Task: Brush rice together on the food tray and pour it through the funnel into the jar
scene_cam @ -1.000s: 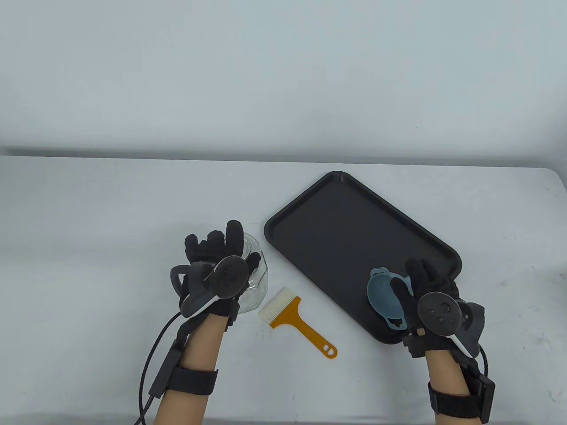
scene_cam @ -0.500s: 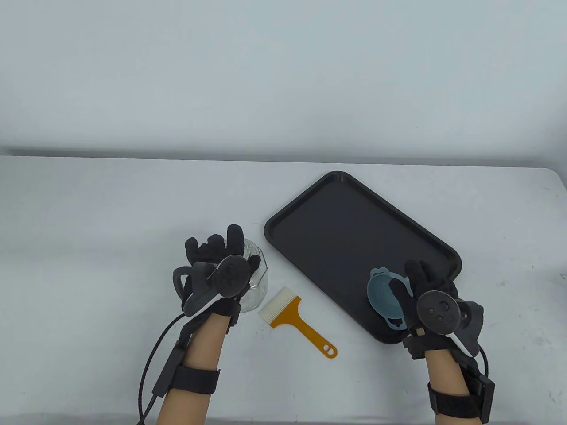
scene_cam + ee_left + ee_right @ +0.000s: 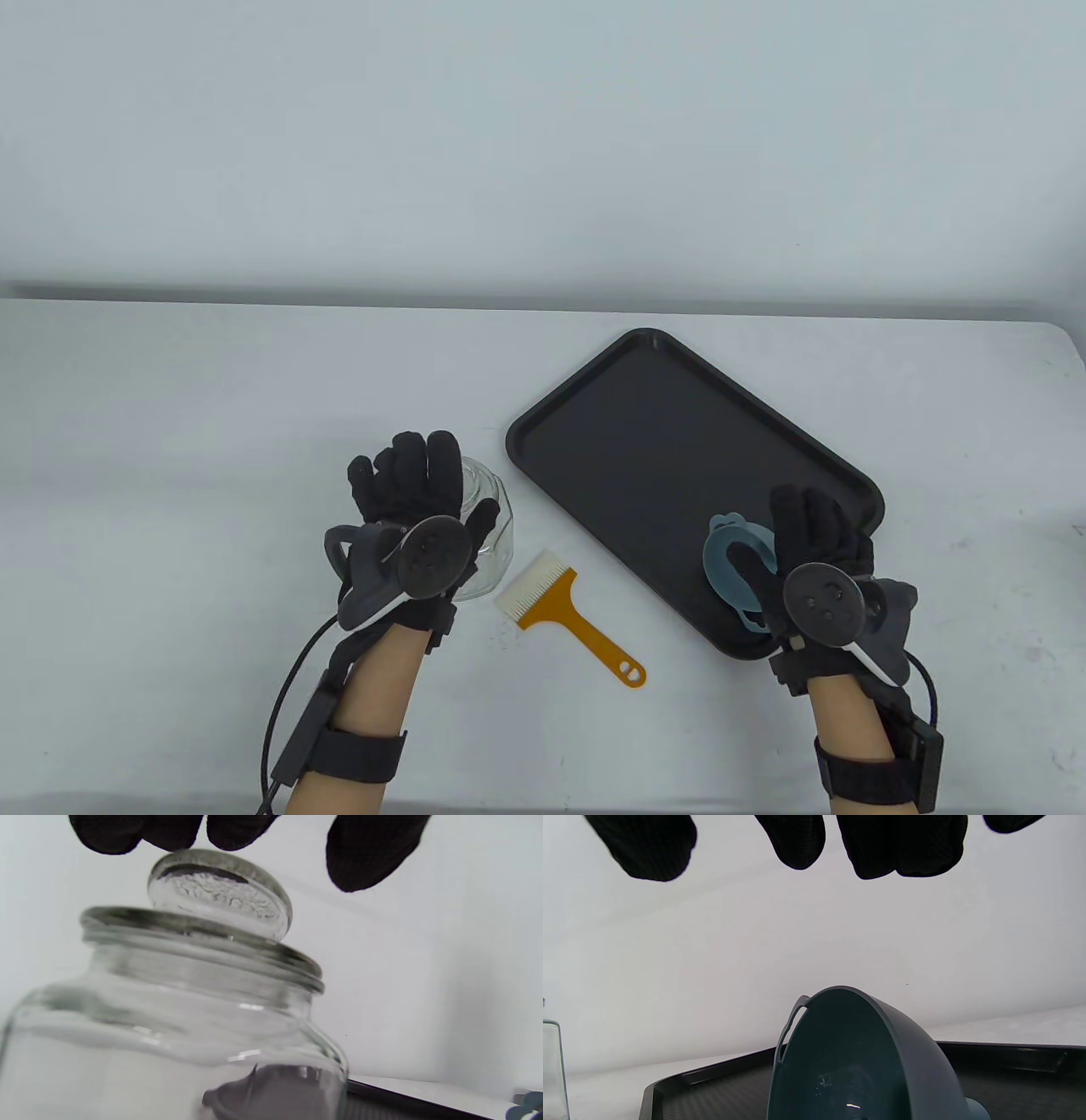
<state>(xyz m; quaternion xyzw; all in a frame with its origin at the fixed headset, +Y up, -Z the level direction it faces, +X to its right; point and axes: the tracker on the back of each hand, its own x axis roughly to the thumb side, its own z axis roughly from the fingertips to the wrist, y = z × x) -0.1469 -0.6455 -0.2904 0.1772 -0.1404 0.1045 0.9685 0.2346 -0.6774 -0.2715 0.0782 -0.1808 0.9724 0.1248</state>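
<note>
Hovering spread and relaxed, left hand (image 3: 407, 501) fingertips (image 3: 369, 853) just above lidded glass jar (image 3: 178, 1018) — nothing visible inside. Right hand (image 3: 806, 543) likewise loose, gripping nothing — blue funnel (image 3: 857, 1056) below its fingers on black tray (image 3: 645, 424), no rice visible.

Fingertips (image 3: 369, 853) just above lidded jar (image 3: 178, 1027).

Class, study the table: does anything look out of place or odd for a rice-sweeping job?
Yes. The food tray shows no rice. The funnel lies tipped on its side on the tray's near corner. The jar has its glass lid on.
</note>
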